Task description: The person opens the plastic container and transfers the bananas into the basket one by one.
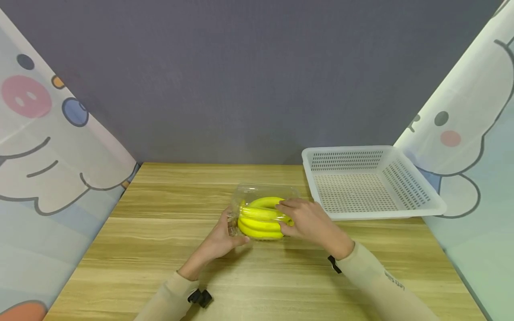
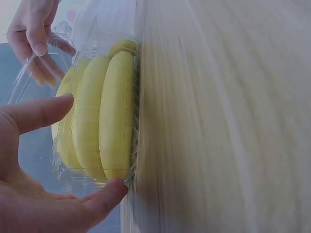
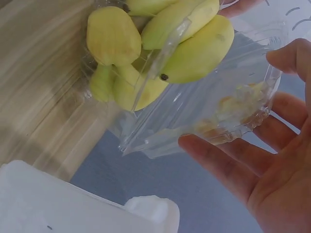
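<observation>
A clear plastic clamshell box (image 1: pixel 249 192) lies on the wooden table with several yellow bananas (image 1: pixel 260 226) inside. At its left end, my left hand (image 1: pixel 218 238) holds the box, with a fingertip (image 2: pixel 114 188) at its lower corner in the left wrist view. My right hand (image 1: pixel 307 222) is at the right end, over the bananas. The right wrist view shows its thumb and fingers gripping the edge of the raised clear lid (image 3: pixel 194 109). Banana ends (image 3: pixel 114 36) show beneath the tilted lid. The far fingers of the left hand are partly hidden behind the box.
A white perforated plastic basket (image 1: pixel 361 215) stands at the back right of the wooden table (image 1: pixel 168 196), just beyond the right hand. A grey panel (image 1: pixel 225 89) rises behind the table. Cartoon-printed panels (image 1: pixel 44 151) flank both sides.
</observation>
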{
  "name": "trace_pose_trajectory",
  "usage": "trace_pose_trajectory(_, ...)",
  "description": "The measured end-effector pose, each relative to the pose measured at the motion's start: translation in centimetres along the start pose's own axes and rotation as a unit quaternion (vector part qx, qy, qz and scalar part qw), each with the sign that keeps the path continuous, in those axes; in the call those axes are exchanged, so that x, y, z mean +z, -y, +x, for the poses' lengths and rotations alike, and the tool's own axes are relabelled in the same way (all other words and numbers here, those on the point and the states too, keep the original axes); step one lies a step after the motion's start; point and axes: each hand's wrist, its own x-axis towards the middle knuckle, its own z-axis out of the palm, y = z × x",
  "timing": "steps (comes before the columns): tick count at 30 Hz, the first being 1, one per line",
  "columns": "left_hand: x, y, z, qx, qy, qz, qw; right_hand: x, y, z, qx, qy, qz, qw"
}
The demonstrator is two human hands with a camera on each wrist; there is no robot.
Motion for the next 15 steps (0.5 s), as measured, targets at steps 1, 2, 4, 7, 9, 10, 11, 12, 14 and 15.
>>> trace_pose_trajectory(1, 0.0, 0.0, 0.0, 0.0, 0.001, -0.001, 1.0, 0.0, 0.0, 0.0, 0.001, 0.001, -0.001, 1.0)
trace_pose_trajectory(2, 0.0, 0.1, 0.0, -0.001, 0.001, -0.002, 1.0, -0.1, 0.0, 0.0, 0.003, 0.001, -0.002, 1.0)
trace_pose_trajectory(4, -0.1, 0.1, 0.0, -0.001, 0.0, 0.001, 1.0, -0.3, -0.1, 0.0, 0.007, 0.002, -0.002, 1.0)
trace_pose_trajectory(7, -0.2, 0.1, -0.1, -0.004, 0.004, 0.003, 1.0, -0.5, -0.1, 0.0, 0.015, 0.007, -0.001, 0.9999)
trace_pose_trajectory(9, -0.2, 0.1, -0.1, -0.003, 0.005, 0.008, 1.0, -0.7, -0.1, 0.0, 0.021, 0.013, 0.001, 0.9997)
trace_pose_trajectory(10, -0.2, 0.1, -0.2, -0.004, 0.005, 0.008, 0.9999, -0.8, -0.1, -0.1, 0.024, 0.016, 0.001, 0.9996)
trace_pose_trajectory(11, -0.2, 0.0, -0.2, -0.006, 0.006, 0.01, 0.9999, -0.8, -0.1, -0.1, 0.026, 0.019, 0.002, 0.9995)
trace_pose_trajectory(12, -0.2, 0.0, -0.3, -0.007, 0.005, 0.01, 0.9999, -0.9, -0.1, -0.1, 0.026, 0.021, 0.003, 0.9994)
trace_pose_trajectory(14, -0.1, -0.1, -0.3, -0.005, 0.004, 0.009, 0.9999, -1.0, -0.2, -0.1, 0.026, 0.02, 0.002, 0.9995)
trace_pose_trajectory(15, -0.1, -0.1, -0.3, -0.005, 0.004, 0.006, 1.0, -1.1, -0.2, -0.1, 0.026, 0.017, 0.001, 0.9995)
